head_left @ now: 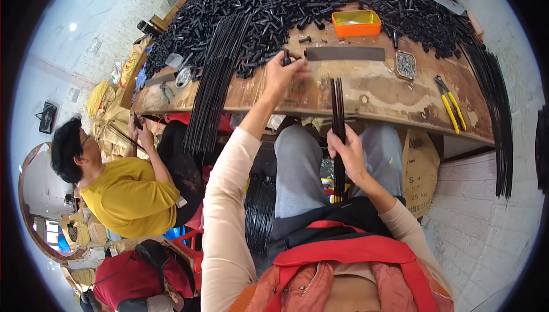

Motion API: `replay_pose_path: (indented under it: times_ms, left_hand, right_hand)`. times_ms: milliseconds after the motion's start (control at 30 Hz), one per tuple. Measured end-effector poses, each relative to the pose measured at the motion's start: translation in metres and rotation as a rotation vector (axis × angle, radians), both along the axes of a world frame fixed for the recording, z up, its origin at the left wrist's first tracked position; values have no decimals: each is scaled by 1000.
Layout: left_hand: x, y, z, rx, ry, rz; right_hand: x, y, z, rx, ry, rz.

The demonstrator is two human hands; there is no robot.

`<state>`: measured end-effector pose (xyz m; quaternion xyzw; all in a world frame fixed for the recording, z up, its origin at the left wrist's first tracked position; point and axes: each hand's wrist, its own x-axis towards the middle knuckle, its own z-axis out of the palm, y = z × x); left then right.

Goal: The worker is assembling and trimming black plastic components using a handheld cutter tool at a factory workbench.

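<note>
My right hand (350, 153) is closed round a bundle of thin black rods (338, 114), held upright above my lap with the tops near the table edge. Over the table, my left hand (281, 76) pinches a short black fitting (286, 57) at the near edge of a big heap of similar black parts (269, 14). Some of its fingers are smeared by motion. To the right of this hand lies a dark flat strip (345, 54). One loose black bolt-like piece (305, 40) rests just beyond the strip.
On the wooden table (377, 92) are an orange box (357, 24), a tin of small grey pieces (405, 65) and yellow-handled pliers (450, 104). Long black rods (214, 77) overhang the edge at left, more rods (498, 123) at right. A co-worker in yellow (128, 195) sits at left.
</note>
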<state>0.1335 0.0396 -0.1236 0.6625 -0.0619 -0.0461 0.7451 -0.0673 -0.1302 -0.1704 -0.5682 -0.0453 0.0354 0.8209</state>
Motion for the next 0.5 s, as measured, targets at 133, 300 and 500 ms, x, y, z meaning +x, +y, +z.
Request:
replay_pose_path:
  times_ms: [133, 300, 500]
  left_hand:
    - [-41, -31, 20, 20, 63, -160]
    - [-155, -70, 88, -191, 109, -571]
    - [-208, -26, 155, -35, -286, -344]
  right_hand:
    - [1, -4, -17, 314, 95, 177]
    - [-10, -10, -21, 116, 312, 112]
    - [-70, -4, 16, 77, 244, 92]
